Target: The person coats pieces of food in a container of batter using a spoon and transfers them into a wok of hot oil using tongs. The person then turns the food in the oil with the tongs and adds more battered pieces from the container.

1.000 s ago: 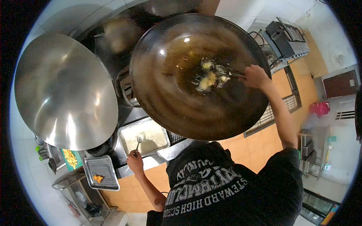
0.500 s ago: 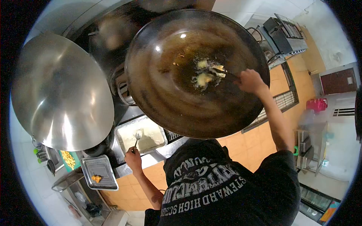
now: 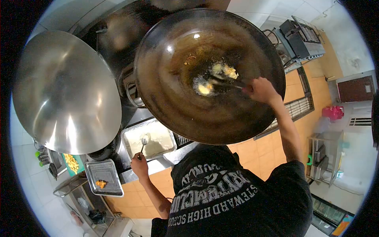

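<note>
Orange floor tiles (image 3: 252, 156) spread under the kitchen's metal counters, and from where I stood a huge dark wok (image 3: 225, 122) took up most of the stove. Beside it, on the left, a broad shiny steel pan (image 3: 67, 91) reflected the light.

Bubbles fizzed in the oil around a pale yellow piece (image 3: 205, 89) near the wok's middle, while a lumpier golden clump (image 3: 230, 72) lay just beyond it. Some dark crumbs (image 3: 190, 60) sat farther up the wok. The right hand (image 3: 262, 91) reached over the near right side, fingers curled tightly around a slender dark utensil (image 3: 231, 85) whose tip ran in between the frying pieces; it was too blurred to make out its shape.

Lower down, the left hand (image 3: 139, 166) gripped a spoon (image 3: 144, 141) by the handle, fingers closed, its bowl over creamy batter (image 3: 158, 140) in a metal pan (image 3: 158, 156). Just left of that, a shallow tray (image 3: 112, 187) carried one orange-brown lump (image 3: 101, 184), and past it yellow chunks (image 3: 71, 163) were heaped on a green board (image 3: 80, 162).
</note>
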The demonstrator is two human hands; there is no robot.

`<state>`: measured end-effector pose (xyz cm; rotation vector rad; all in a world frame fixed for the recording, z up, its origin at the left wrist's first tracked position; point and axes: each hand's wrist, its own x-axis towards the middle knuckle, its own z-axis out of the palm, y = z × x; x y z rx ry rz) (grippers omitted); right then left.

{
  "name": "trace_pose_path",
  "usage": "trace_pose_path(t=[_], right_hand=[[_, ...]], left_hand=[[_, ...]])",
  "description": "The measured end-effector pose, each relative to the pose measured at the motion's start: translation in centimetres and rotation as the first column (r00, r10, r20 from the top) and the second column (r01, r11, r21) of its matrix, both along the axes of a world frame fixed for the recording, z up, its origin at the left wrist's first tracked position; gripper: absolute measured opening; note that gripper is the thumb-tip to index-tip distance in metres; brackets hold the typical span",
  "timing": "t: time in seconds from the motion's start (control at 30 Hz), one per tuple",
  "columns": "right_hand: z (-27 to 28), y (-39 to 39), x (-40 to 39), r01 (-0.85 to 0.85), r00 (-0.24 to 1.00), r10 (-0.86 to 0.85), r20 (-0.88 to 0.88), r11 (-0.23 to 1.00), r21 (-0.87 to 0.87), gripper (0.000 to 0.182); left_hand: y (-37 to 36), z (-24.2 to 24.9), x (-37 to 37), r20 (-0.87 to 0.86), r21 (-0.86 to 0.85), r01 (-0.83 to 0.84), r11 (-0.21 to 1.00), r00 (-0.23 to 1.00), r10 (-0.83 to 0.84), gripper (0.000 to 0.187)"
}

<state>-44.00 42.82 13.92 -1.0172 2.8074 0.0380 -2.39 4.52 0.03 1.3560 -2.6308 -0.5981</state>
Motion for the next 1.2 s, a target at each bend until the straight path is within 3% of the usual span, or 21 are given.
trace_pose_path(t=[0.03, 0.17, 0.23, 0.3, 0.4, 0.5, 0.6, 0.67, 0.83, 0.9, 0.97, 1.07, 1.13, 1.2], right_hand=[[0.1, -0.3, 0.6, -0.041, 0.997, 0.044, 0.058, 0.998, -0.044, 0.032], [1.2, -0.2, 1.0, -0.062, 0.998, 0.062, 0.005, 0.996, -0.059, 0.031], [2.8, 0.4, 0.6, -0.014, 0.997, 0.021, -0.07, 0.995, 0.103, 0.031], [2.2, 1.2, 0.0, -0.012, 0.993, 0.017, -0.12, 0.999, 0.04, 0.032], [1.5, 1.8, -0.4, 0.059, 0.997, -0.06, -0.04, 0.998, -0.012, 0.034], [0.3, 2.3, -0.1, -0.017, 0.998, 0.02, -0.067, 0.998, 0.054, 0.034], [2.7, 1.9, 0.4, -0.097, 0.995, 0.096, -0.015, 0.992, -0.076, 0.035], [3.4, 2.4, -0.8, 0.061, 0.997, -0.061, -0.038, 0.998, -0.012, 0.038], [0.3, 3.8, -3.2, 0.144, 0.983, -0.138, -0.124, 0.989, 0.039, 0.036], [0.3, 3.3, -2.0, 0.079, 0.996, -0.081, 0.03, 0.996, 0.044, 0.035], [2.0, 2.9, -0.8, 0.026, 0.998, -0.026, 0.054, 1.0, -0.014, 0.034], [3.3, 3.4, -0.5, 0.063, 0.984, -0.055, 0.17, 0.997, -0.038, 0.035], [3.6, 3.2, -0.4, 0.088, 0.996, -0.088, 0.03, 0.996, 0.0, 0.035], [2.8, 2.8, -0.7, 0.076, 0.997, -0.076, 0.007, 0.997, -0.009, 0.036]], left_hand=[[0.0, 0.0, -0.1, -0.003, 0.01, -0.006, 1.0, 1.0, 0.006, 0.018], [-0.2, -0.4, 0.0, -0.018, -0.033, 0.005, 0.999, 1.0, -0.006, 0.019], [-0.3, -0.5, 0.1, -0.014, -0.019, 0.002, 1.0, 1.0, -0.002, 0.019], [-0.2, -0.5, 0.0, -0.014, -0.005, 0.004, 1.0, 1.0, -0.004, 0.019], [0.0, -0.4, -0.1, 0.031, 0.018, -0.032, 0.999, 0.999, 0.031, 0.02], [-0.4, -1.4, 0.1, 0.022, 0.005, 0.005, 1.0, 1.0, -0.005, 0.019], [-0.1, -0.6, -0.2, 0.031, -0.027, -0.001, 1.0, 1.0, 0.002, 0.019], [0.2, 0.5, -0.6, 0.029, 0.045, -0.066, 0.997, 0.998, 0.065, 0.018], [0.2, 0.7, -1.0, 0.047, 0.026, -0.046, 0.999, 0.998, 0.044, 0.019], [0.1, 0.5, -0.9, 0.027, 0.015, -0.043, 0.999, 0.999, 0.043, 0.019], [0.0, -0.3, 0.0, -0.037, -0.024, -0.044, 0.999, 0.998, 0.043, 0.019], [0.2, 0.5, 0.0, 0.017, -0.016, -0.049, 0.999, 0.999, 0.05, 0.02], [0.2, 0.5, -0.3, 0.039, 0.01, -0.061, 0.998, 0.997, 0.061, 0.02], [0.0, 0.4, -0.6, 0.064, 0.037, -0.074, 0.997, 0.995, 0.072, 0.02]])
